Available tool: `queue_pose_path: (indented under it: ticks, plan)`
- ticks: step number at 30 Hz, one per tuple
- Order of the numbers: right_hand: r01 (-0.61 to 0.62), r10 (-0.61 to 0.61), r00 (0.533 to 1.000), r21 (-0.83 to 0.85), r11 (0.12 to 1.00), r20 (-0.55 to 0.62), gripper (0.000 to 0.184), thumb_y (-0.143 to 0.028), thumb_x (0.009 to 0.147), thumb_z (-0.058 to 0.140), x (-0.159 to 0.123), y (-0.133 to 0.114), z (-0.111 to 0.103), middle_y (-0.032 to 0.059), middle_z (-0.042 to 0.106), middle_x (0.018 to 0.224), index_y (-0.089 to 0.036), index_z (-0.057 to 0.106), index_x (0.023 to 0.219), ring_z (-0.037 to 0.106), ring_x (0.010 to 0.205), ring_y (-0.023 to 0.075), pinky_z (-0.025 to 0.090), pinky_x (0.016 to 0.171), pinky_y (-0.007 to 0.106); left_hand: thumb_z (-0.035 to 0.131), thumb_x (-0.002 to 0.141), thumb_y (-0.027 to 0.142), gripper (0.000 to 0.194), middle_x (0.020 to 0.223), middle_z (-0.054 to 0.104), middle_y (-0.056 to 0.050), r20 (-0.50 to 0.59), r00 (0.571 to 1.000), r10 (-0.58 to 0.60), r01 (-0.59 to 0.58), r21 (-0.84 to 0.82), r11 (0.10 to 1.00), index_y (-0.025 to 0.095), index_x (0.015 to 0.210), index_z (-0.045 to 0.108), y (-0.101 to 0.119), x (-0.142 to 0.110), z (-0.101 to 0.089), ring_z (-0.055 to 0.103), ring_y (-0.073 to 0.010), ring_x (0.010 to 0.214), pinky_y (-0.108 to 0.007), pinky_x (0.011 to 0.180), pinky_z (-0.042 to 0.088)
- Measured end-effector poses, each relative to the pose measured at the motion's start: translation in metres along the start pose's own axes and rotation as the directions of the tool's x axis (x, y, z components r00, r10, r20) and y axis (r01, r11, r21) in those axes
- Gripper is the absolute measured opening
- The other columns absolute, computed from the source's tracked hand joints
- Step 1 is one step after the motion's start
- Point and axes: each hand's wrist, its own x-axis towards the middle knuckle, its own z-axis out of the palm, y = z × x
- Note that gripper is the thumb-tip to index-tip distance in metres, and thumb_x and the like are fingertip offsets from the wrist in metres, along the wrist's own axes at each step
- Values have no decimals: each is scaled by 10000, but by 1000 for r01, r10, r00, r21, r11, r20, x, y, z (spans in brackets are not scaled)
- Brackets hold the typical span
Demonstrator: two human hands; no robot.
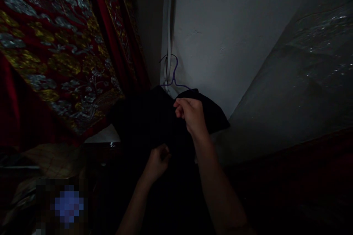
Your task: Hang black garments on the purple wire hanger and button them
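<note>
A black garment hangs from a purple hanger, its shoulders spread; the dark cloth shows little detail. My left hand is closed against the garment's front, low in the middle, with fingers curled at the dark cloth. Higher up, near the collar and the right shoulder, my right hand has its thumb and fingers pinched together. Whatever lies between those right fingertips is too small or too dark to make out.
The hanger hooks onto a pale strap running down the wall corner. Red cloth with gold and silver embroidery hangs at left. Clear plastic sheeting covers the right side. Below left lie a checked cloth and a blurred-out blue patch.
</note>
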Motion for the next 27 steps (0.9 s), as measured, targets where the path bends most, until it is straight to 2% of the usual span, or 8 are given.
queue_pose_path:
  ticks: [5, 9, 13, 16, 20, 24, 26, 27]
  plan:
    - [45, -43, 998, -28, 999, 44, 261, -397, 810, 555, -17, 2, 4, -50, 488, 437, -184, 590, 662, 409, 387, 73, 258, 408, 201, 567, 892, 210, 128, 882, 683, -24, -89, 987, 136, -141, -58, 988, 197, 1014, 604, 27, 5, -9, 664, -178, 813, -279, 751, 473]
    - [19, -9, 990, -69, 997, 140, 266, -388, 845, 558, -36, 8, -2, -47, 502, 477, -184, 598, 680, 440, 424, 84, 298, 440, 213, 547, 958, 263, 383, 1026, 696, -52, -378, 850, 366, -413, -47, 910, 227, 1339, 531, 81, 23, -44, 675, -173, 920, -292, 859, 501]
    - [89, -71, 985, -106, 990, 156, 253, -366, 876, 550, -35, 4, -4, -49, 492, 511, -185, 609, 710, 444, 463, 93, 307, 474, 226, 548, 967, 254, 183, 940, 712, -47, -324, 724, 609, -561, 237, 793, 190, 1060, 691, 116, 51, -74, 672, -167, 869, -274, 812, 503]
    - [137, -122, 987, -147, 980, 108, 271, -387, 882, 544, -28, 14, -1, -44, 483, 554, -187, 591, 706, 415, 494, 98, 290, 489, 239, 580, 952, 223, 113, 850, 702, -23, -318, 659, 681, -565, 388, 728, 172, 905, 669, 124, 62, -79, 660, -143, 788, -237, 745, 486]
    - [98, -88, 995, -222, 970, 55, 268, -365, 825, 522, -28, 51, 0, -34, 454, 553, -194, 554, 621, 407, 527, 113, 280, 511, 251, 566, 963, 228, 104, 850, 677, -9, -476, 548, 688, -522, 448, 726, 165, 925, 638, 129, 62, -92, 642, -128, 785, -225, 760, 478]
    - [-52, 56, 998, -156, 986, 19, 237, -364, 770, 540, -55, 81, -7, -40, 434, 524, -193, 567, 608, 384, 503, 108, 265, 494, 243, 541, 979, 271, 142, 900, 644, -14, -763, 362, 536, -431, 373, 821, 163, 985, 633, 118, 69, -141, 612, -144, 871, -253, 835, 470]
    - [-130, 128, 991, -54, 990, -28, 243, -377, 769, 551, -73, 84, -11, -50, 399, 506, -197, 549, 605, 346, 475, 98, 241, 468, 238, 553, 974, 294, 152, 861, 623, -4, -853, 352, 384, -393, 238, 888, 167, 949, 631, 97, 75, -168, 592, -140, 847, -250, 829, 470]
    - [-151, 150, 987, -7, 989, -49, 251, -383, 773, 555, -82, 83, -11, -52, 389, 502, -199, 541, 603, 334, 466, 95, 234, 459, 237, 565, 966, 305, 152, 829, 613, 6, -878, 390, 277, -387, 117, 914, 173, 919, 622, 84, 77, -179, 588, -134, 823, -241, 813, 476]
